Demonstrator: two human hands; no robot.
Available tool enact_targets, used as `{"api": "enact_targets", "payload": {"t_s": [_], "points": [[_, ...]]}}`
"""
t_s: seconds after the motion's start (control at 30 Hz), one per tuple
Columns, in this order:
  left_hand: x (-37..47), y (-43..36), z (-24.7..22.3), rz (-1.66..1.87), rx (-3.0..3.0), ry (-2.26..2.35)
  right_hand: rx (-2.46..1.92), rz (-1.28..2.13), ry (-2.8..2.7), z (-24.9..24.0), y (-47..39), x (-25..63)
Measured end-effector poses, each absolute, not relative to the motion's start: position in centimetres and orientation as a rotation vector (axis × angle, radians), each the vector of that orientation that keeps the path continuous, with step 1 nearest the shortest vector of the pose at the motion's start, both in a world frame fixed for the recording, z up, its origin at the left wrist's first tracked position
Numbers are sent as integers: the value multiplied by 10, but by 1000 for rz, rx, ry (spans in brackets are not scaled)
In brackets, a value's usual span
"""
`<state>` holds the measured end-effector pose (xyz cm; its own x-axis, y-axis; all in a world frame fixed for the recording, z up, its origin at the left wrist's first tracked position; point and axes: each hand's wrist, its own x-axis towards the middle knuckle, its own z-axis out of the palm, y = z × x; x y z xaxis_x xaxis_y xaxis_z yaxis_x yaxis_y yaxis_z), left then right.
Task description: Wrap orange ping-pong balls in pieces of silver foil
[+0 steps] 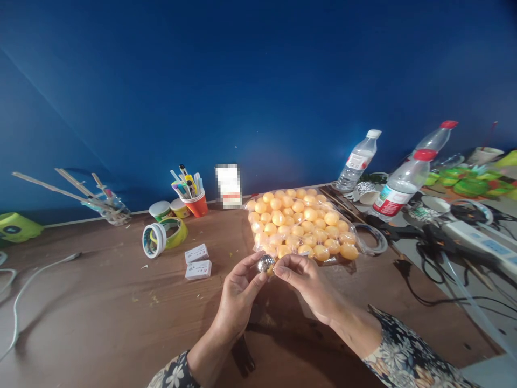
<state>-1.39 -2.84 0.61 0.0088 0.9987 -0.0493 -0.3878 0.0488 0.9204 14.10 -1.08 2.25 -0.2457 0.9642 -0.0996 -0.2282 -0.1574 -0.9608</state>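
Thumb and fingers of my left hand [238, 293] grip a small shiny silver ball [265, 263] just in front of the bag. My right hand [309, 283] is closed in a pinch at the ball's right side. Whatever its fingertips hold is too small to make out. Behind both hands lies a see-through plastic bag of orange balls [298, 220]. A dark object [243, 355], partly hidden by my left wrist, rests on the brown table [161, 328] below.
On the left are two small white boxes [197, 262], tape rolls [154, 240], an orange cup of pens [196, 205] and a white cable [18, 307]. Plastic bottles [359, 161], a dark glue gun [416, 235], a power strip [484, 245] and black cords crowd the right.
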Motion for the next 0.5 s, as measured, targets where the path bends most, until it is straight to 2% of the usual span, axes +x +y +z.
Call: {"api": "enact_targets", "payload": {"t_s": [0.5], "points": [[-14, -29, 8, 1317, 867, 899, -1025, 1573, -1142, 24, -11, 142]]}}
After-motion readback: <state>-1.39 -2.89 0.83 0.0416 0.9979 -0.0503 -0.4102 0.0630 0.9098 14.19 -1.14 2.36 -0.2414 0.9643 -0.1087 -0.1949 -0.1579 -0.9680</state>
